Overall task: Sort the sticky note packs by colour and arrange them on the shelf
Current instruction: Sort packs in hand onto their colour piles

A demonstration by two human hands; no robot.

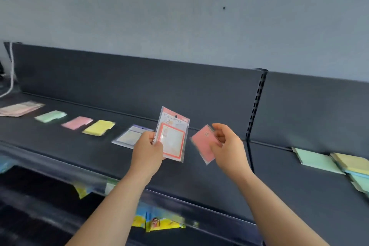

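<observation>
My left grip holds the red-framed pack, right grip pinches the plain red pack, both above the shelf. I'd pair them and lay them flat just right of the purple pack behind my left grip. Dark shelf, grey wall; mixed pile well right of my right grip.

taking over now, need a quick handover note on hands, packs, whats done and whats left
Left grip: holds the red-bordered pack upright above the shelf.
Right grip: pinches the coral pack beside it.
Done: laid out in a row on the left bay are the pale pink stack, green pack, pink pack, yellow pack and purple-topped pack.
Left: place both held packs, probably near the pinks, then sort the mixed pile in the right bay.
</observation>
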